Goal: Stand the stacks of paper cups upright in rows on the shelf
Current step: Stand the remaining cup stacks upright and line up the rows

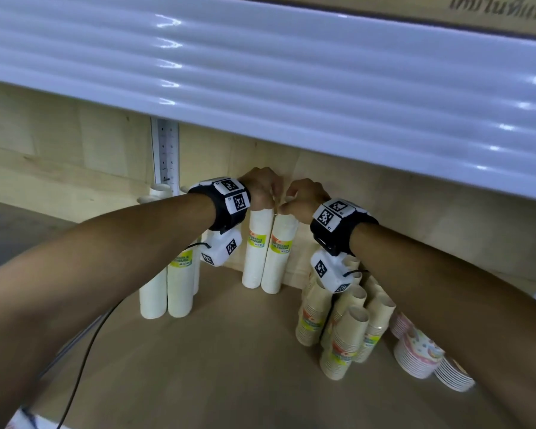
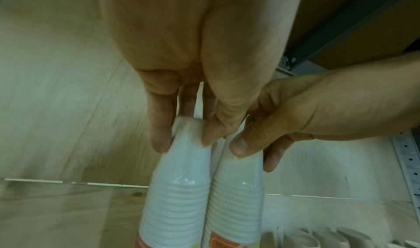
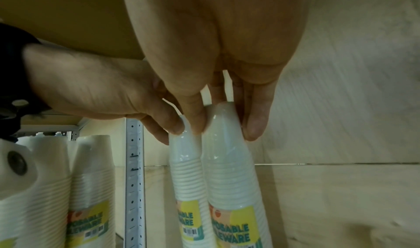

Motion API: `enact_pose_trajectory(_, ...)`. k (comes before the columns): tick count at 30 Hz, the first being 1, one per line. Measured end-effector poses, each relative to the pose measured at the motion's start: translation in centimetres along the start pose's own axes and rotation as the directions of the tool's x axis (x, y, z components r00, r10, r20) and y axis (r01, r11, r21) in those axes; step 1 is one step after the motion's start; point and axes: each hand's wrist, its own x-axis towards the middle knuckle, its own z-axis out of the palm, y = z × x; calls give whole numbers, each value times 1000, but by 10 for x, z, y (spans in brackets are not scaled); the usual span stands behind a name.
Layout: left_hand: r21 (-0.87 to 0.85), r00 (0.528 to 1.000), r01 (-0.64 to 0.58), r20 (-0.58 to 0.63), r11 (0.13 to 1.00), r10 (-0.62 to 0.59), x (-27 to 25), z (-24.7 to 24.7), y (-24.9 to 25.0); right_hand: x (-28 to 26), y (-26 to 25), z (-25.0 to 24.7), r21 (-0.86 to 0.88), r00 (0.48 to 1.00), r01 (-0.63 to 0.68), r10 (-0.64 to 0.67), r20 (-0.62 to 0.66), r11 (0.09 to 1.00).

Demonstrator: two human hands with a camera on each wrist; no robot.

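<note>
Left hand point(image 1: 262, 188) is pinching the top of one wrapped cup stack point(image 1: 254, 249); right hand point(image 1: 304, 196) is pinching its neighbour point(image 1: 279, 255); both are standing at the shelf point(image 1: 198, 351) back, touching; advisable: seat bases flat, keep tops level, let go gently.

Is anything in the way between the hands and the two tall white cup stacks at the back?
No. The left hand already grips the top of the left white stack, and the right hand grips the top of the right white stack. Both stacks stand side by side by the shelf's back wall.
</note>
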Motion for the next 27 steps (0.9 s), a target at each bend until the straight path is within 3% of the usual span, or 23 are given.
enact_pose_trajectory(10, -33, 1000, 12, 19, 999, -11, -6, -6, 2, 4, -1, 3, 16, 999, -35, 35, 6, 999)
enact_pose_trajectory(27, 186, 993, 105, -77, 977, -92, -43, -73, -13, -11, -64, -1, -187, 987, 142, -154, -52, 972)
